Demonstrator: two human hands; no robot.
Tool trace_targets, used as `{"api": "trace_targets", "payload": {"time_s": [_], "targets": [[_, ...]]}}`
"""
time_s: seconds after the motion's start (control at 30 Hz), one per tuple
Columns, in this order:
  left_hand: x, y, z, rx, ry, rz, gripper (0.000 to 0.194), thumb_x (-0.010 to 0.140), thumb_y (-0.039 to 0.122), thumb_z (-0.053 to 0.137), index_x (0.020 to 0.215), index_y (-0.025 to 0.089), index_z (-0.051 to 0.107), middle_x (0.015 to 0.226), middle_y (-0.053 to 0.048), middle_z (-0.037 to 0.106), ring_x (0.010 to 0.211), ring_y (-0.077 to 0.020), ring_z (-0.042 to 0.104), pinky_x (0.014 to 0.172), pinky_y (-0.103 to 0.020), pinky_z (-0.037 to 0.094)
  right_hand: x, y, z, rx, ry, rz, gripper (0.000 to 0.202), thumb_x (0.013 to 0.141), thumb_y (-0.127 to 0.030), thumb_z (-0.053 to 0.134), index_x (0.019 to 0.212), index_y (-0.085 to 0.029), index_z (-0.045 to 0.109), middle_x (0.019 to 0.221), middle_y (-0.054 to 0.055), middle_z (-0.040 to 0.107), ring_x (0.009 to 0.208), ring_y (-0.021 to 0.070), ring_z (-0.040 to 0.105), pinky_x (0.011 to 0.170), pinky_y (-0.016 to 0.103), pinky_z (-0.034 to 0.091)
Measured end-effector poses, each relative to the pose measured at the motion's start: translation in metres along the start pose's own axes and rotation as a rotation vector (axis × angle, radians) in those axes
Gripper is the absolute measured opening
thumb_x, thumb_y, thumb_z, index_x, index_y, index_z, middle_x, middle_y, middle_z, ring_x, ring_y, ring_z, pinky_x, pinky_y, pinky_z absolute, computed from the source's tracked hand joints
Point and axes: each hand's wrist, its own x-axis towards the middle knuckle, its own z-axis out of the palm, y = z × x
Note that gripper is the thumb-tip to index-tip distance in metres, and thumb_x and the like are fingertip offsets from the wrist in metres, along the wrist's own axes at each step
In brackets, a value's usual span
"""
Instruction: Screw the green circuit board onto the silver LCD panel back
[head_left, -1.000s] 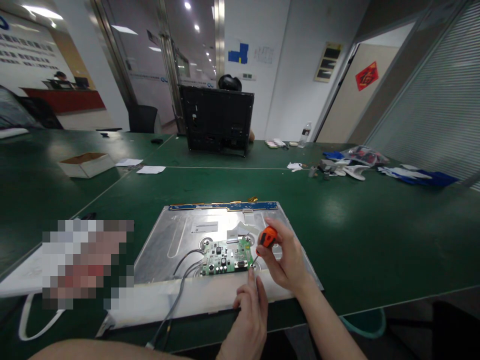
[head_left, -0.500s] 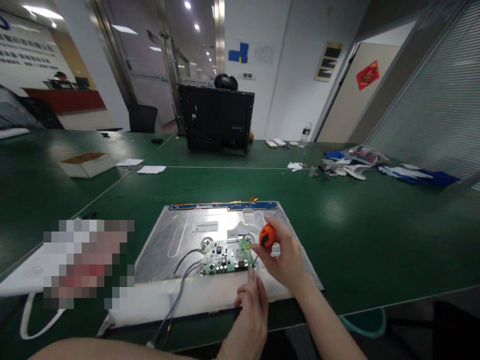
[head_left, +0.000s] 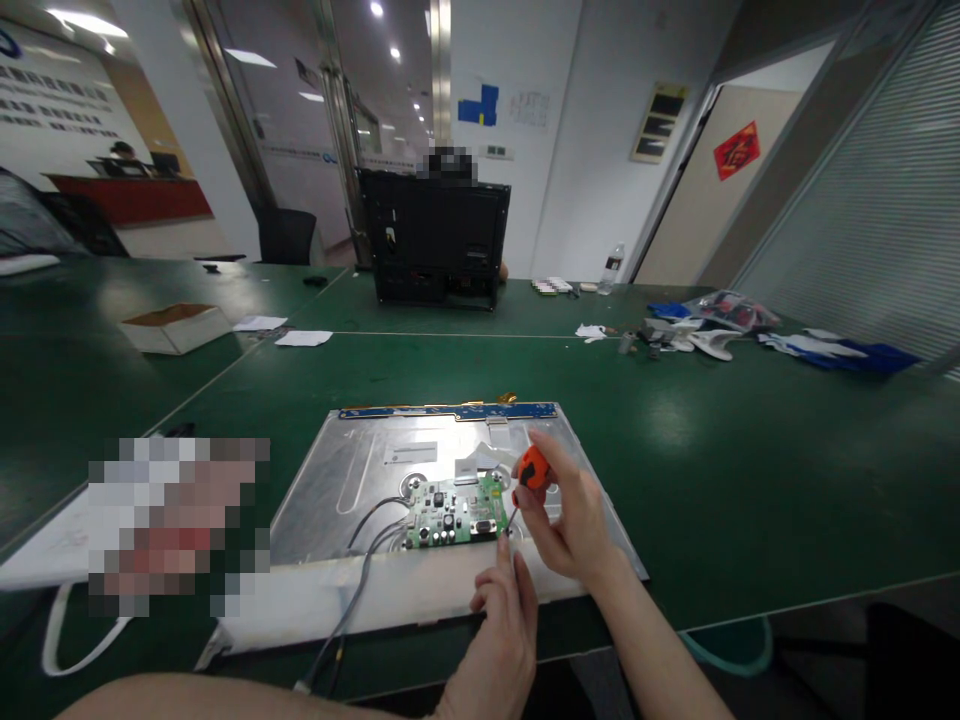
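Observation:
My right hand (head_left: 577,515) is closed round the orange and black handle of a screwdriver (head_left: 534,468). Its thin shaft slants down to the lower right corner of a green circuit board (head_left: 450,515). By that same corner lies the outstretched index fingertip of my left hand (head_left: 502,620); the other fingers are loosely bent and I see nothing held in them. The board sits on the back of a silver metal display panel (head_left: 360,470), with dark cables (head_left: 365,580) leaving its left side. Whether the screwdriver tip sits in a screw is too small to tell.
A blue strip board (head_left: 450,411) runs along the panel's far edge. An open box (head_left: 176,335) and papers (head_left: 304,339) lie farther left. A black monitor (head_left: 435,240) stands across the green table (head_left: 720,450), a person partly hidden behind it. Gloves and bags (head_left: 720,320) lie at right.
The screwdriver handle has tilted and my right thumb and fingers have shifted on it, leaving more of the shaft showing. My left hand has stayed almost in place.

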Motion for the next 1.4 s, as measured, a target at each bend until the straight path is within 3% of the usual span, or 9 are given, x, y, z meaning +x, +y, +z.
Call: {"api": "trace_targets", "payload": {"time_s": [0.53,0.83,1.03,1.27,1.4], "targets": [[0.000,-0.002,0.002,0.005,0.047,0.023,0.048,0.087,0.034,0.041,0.122,0.006,0.057,0.121,-0.027,0.058,0.072,-0.0232,0.055,0.059,-0.036,0.031,0.001,0.002,0.003,-0.064,0.073,-0.031,0.054,0.088,-0.018,0.053,0.137,-0.025,0.032,0.075,-0.004,0.058,0.051,0.0093,0.048,0.046,0.022,0.044],[-0.001,0.011,0.012,-0.035,0.123,-0.079,0.049,0.084,0.035,0.043,0.119,0.005,0.060,0.120,-0.027,0.057,0.074,-0.0226,0.053,0.060,-0.036,0.032,0.002,0.002,0.003,-0.088,0.084,-0.031,0.054,0.088,-0.019,0.055,0.137,-0.026,0.033,0.077,-0.004,0.061,0.049,0.0083,0.050,0.046,0.021,0.046],[-0.001,0.007,0.011,-0.036,0.105,-0.039,0.050,0.083,0.036,0.046,0.120,0.005,0.058,0.120,-0.026,0.058,0.073,-0.0230,0.054,0.058,-0.035,0.031,0.001,0.003,0.005,-0.092,0.097,-0.025,0.054,0.087,-0.021,0.057,0.136,-0.025,0.033,0.074,-0.004,0.059,0.048,0.0084,0.048,0.045,0.021,0.044],[-0.001,0.017,0.016,-0.009,0.105,-0.108,0.053,0.083,0.037,0.042,0.123,0.004,0.056,0.124,-0.030,0.053,0.075,-0.0228,0.052,0.061,-0.037,0.033,0.001,0.003,0.005,-0.109,0.100,-0.023,0.053,0.087,-0.022,0.057,0.135,-0.025,0.034,0.072,-0.005,0.058,0.048,0.0081,0.049,0.045,0.021,0.045],[-0.001,0.010,0.010,-0.029,0.073,-0.052,0.051,0.083,0.035,0.044,0.122,0.006,0.057,0.122,-0.027,0.056,0.077,-0.0240,0.053,0.062,-0.037,0.033,0.002,0.001,0.003,-0.103,0.081,-0.022,0.053,0.087,-0.022,0.056,0.135,-0.024,0.034,0.075,-0.003,0.060,0.050,0.0089,0.049,0.047,0.022,0.046]]}}
